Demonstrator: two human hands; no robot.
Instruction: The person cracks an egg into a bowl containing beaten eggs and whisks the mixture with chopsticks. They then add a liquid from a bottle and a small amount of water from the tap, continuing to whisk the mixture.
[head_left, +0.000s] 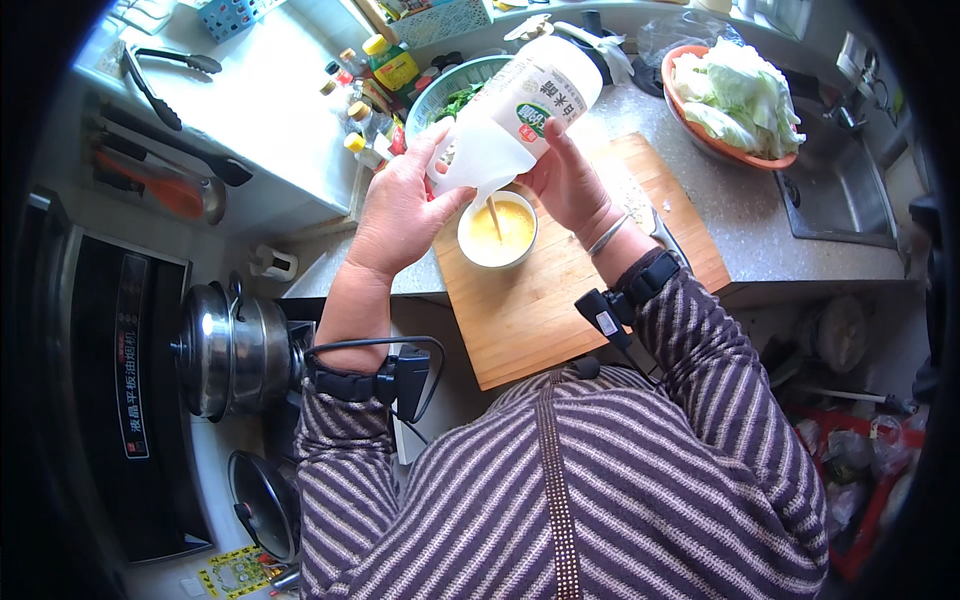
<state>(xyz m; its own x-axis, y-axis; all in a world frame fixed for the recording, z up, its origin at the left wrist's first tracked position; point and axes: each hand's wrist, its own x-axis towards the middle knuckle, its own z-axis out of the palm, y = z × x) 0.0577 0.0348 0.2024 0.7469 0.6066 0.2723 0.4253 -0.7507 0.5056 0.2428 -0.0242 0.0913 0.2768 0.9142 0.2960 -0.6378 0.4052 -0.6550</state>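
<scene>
Both my hands grip a translucent white plastic jug (495, 142) that bears a printed label. It is tilted, its mouth low over a white bowl (471, 251). My left hand (401, 199) holds the handle end, with the thumb near the neck. Around the body's right side, my right hand (566, 180) supports it from below. Yellow liquid that looks like beaten egg (514, 225) fills much of the bowl, and a chopstick (493, 217) stands slanted in it. Under the bowl lies a wooden cutting board (555, 300). A knife (666, 238) rests there, partly hidden by my right wrist.
Behind the jug, a pale green basket (431, 94) holds leafy greens (459, 101). Several condiment bottles (367, 120) stand left of it. An orange basin (750, 159) of pale leaves (739, 97) sits beside the sink (840, 191). A steel pot (255, 352) stands at left.
</scene>
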